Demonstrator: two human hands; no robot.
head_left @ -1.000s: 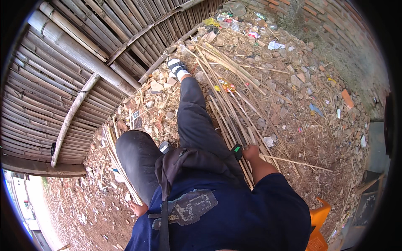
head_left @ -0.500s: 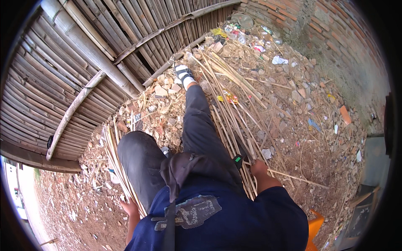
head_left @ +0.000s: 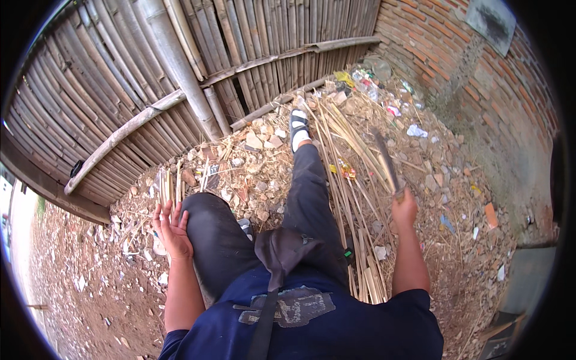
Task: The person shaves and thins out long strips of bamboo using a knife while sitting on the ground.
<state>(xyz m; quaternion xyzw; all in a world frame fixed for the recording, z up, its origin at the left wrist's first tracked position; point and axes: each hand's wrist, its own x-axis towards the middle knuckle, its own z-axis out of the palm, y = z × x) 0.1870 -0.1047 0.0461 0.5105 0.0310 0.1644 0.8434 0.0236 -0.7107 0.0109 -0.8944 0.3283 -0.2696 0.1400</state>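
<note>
My right hand point(head_left: 405, 211) is closed around the handle of a machete point(head_left: 384, 155), raised above the ground with its long blade pointing away from me. Long split bamboo strips point(head_left: 339, 186) lie beside my right leg, running from near my waist to past my foot. To the left of my bent knee, my left hand point(head_left: 174, 235) is open with fingers spread and nothing in it. Just beyond its fingertips, the ends of another bunch of bamboo strips point(head_left: 170, 185) show; whether the hand touches them I cannot tell, and their rest is hidden.
A bamboo fence point(head_left: 126, 66) bounds the far left and a brick wall point(head_left: 474, 102) the right. Broken stones point(head_left: 255, 141), straw and scattered litter point(head_left: 372, 84) cover the dirt ground. A grey panel point(head_left: 528, 279) stands at the right edge.
My left hand has moved forward, off the lower part of the left bunch, and spread open. My right hand has risen forward and right with the machete. The view has shifted.
</note>
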